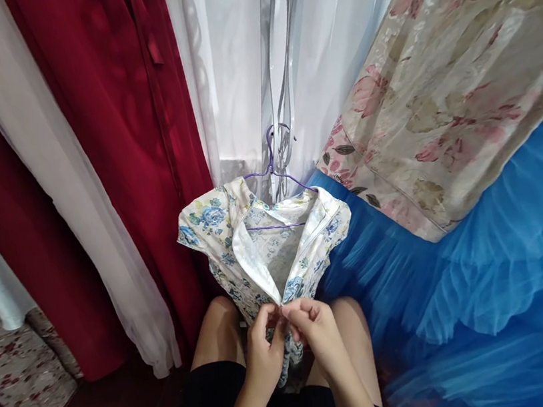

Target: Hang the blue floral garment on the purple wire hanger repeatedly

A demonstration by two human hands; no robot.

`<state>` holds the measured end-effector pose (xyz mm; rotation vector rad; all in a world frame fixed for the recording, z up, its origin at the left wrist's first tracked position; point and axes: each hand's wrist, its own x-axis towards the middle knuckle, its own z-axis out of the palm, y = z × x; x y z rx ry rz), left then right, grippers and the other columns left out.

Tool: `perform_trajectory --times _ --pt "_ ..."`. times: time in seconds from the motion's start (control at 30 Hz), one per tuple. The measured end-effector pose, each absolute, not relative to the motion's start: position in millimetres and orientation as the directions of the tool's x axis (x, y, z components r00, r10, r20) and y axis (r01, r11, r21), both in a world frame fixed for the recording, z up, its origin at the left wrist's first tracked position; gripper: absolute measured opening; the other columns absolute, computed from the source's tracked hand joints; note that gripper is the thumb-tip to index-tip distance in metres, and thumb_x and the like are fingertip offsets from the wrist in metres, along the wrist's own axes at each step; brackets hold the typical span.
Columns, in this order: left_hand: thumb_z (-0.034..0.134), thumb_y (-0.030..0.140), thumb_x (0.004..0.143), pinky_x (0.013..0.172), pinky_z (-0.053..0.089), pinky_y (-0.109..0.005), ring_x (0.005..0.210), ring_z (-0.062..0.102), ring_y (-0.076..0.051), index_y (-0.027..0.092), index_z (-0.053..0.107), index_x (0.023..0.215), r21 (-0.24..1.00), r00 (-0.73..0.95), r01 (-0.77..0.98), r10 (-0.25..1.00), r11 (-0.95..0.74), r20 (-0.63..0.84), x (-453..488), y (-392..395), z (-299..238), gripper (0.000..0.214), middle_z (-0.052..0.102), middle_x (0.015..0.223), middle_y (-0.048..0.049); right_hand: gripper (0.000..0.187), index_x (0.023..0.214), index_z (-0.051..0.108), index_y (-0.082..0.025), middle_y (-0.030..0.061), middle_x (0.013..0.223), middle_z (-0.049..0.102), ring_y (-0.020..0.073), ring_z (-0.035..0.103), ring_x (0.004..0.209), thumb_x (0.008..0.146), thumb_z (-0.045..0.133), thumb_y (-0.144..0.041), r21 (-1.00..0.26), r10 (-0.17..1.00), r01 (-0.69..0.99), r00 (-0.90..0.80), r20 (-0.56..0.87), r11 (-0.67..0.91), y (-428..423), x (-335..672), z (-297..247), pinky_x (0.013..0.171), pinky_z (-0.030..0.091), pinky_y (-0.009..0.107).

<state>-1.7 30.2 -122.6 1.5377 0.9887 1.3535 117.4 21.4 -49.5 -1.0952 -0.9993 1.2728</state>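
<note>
A white short-sleeved dress [212,215] with blue and yellow-green flowers hangs from a purple wire hanger [271,160]. Its front lies open in a V, showing the pale lining. At the bottom of that V, my left hand [265,347] pinches the left edge of the cloth. My right hand [317,324] is closed beside it, thumb and finger pinching the other edge where both sides meet. Whether a zip pull is between the fingertips I cannot make out. The lower part of the dress is mostly hidden behind my hands, between my knees.
Long red cloth [122,116] and sheer white cloth [95,208] hang at the left. White fabric with grey ribbons [276,61] hangs behind the hanger. To the right are a floral pink-and-beige garment [444,105] and blue tulle [489,280]. A patterned roll [17,374] stands far left.
</note>
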Motion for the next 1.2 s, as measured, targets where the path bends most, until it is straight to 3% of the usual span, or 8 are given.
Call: perform_trajectory --times 0.23,0.43,0.6,0.77,0.9,1.0,1.1,1.2 --pt "0.055 0.036 0.098 0.076 0.049 -0.029 0.08 0.061 -0.02 0.021 0.058 0.093 0.917 0.075 0.174 0.933 -0.36 0.352 -15.1 45.4 -150.3 0.016 0.06 0.083 -0.003 0.02 0.061 0.067 -0.014 -0.0073 0.039 0.043 0.005 0.026 0.037 0.065 0.074 -0.033 -0.938 0.976 -0.284 0.143 0.164 0.2 114.7 123.8 46.2 0.04 0.014 0.023" --pt "0.056 0.039 0.097 0.076 0.05 -0.029 0.08 0.063 -0.02 0.02 0.057 0.091 0.922 0.028 0.156 0.934 -0.355 0.355 -9.0 55.8 -180.7 0.019 0.062 0.084 -0.0031 0.018 0.061 0.064 -0.016 -0.0061 0.043 0.047 0.0053 0.03 0.04 0.069 0.073 -0.029 -0.904 0.942 -0.271 0.147 0.301 0.331 141.6 121.3 98.2 0.04 0.018 0.023" --pt "0.058 0.035 0.098 0.084 0.052 -0.031 0.092 0.065 -0.02 0.02 0.063 0.104 0.873 0.015 0.122 0.88 -0.472 0.474 -16.7 78.8 -115.3 0.017 0.067 0.097 -0.006 0.013 0.075 0.066 -0.017 -0.0066 0.045 0.05 0.0074 0.039 0.041 0.074 0.067 -0.03 -0.918 0.94 -0.222 0.179 0.292 0.327 123.7 119.5 85.4 0.042 0.024 0.021" --pt "0.051 0.032 0.103 0.087 0.053 -0.031 0.092 0.064 -0.017 0.022 0.06 0.133 0.556 0.024 0.285 0.586 -0.781 0.81 -36.4 126.8 25.1 0.033 0.066 0.102 -0.0048 0.01 0.07 0.061 -0.019 -0.0089 0.044 0.043 0.0071 0.034 0.041 0.076 0.063 -0.026 -0.901 0.916 -0.181 0.159 0.368 0.394 114.2 122.7 81.6 0.044 0.022 0.023" --pt "0.052 0.028 0.102 0.087 0.049 -0.033 0.092 0.063 -0.018 0.018 0.069 0.107 0.296 0.334 0.442 0.462 -0.847 0.822 -39.5 153.1 90.5 0.02 0.066 0.098 -0.0039 0.014 0.07 0.057 -0.02 -0.0107 0.046 0.038 0.0064 0.027 0.042 0.079 0.065 -0.027 -0.877 0.889 -0.15 0.114 0.444 0.457 121.2 119.7 75.1 0.046 0.018 0.024" --pt "0.052 0.023 0.101 0.082 0.047 -0.032 0.086 0.062 -0.018 0.016 0.066 0.094 0.204 0.409 0.497 0.435 -0.843 0.802 -37.4 157.6 101.9 0.017 0.065 0.089 -0.0032 0.019 0.071 0.054 -0.021 -0.0115 0.047 0.036 0.0065 0.023 0.042 0.08 0.067 -0.033 -0.876 0.876 -0.086 0.146 0.46 0.474 135.2 111.4 59.1 0.046 0.015 0.025" --pt "0.052 0.025 0.1 0.077 0.046 -0.029 0.083 0.062 -0.018 0.017 0.066 0.092 0.288 0.311 0.495 0.477 -0.82 0.822 -47.1 166.1 103.5 0.018 0.066 0.087 -0.0035 0.018 0.07 0.055 -0.021 -0.0117 0.045 0.035 0.0076 0.024 0.041 0.077 0.066 -0.034 -0.902 0.888 -0.033 0.192 0.418 0.431 146.8 104.4 37.5 0.046 0.016 0.025" --pt "0.057 0.031 0.098 0.073 0.047 -0.025 0.078 0.061 -0.016 0.016 0.067 0.091 0.518 -0.001 0.359 0.555 -0.776 0.832 -76.6 194.4 103.4 0.019 0.066 0.082 -0.0019 0.021 0.065 0.054 -0.021 -0.0111 0.044 0.034 0.0079 0.024 0.042 0.076 0.066 -0.036 -0.925 0.915 -0.022 0.162 0.371 0.379 145.2 104.3 18.8 0.046 0.017 0.025"
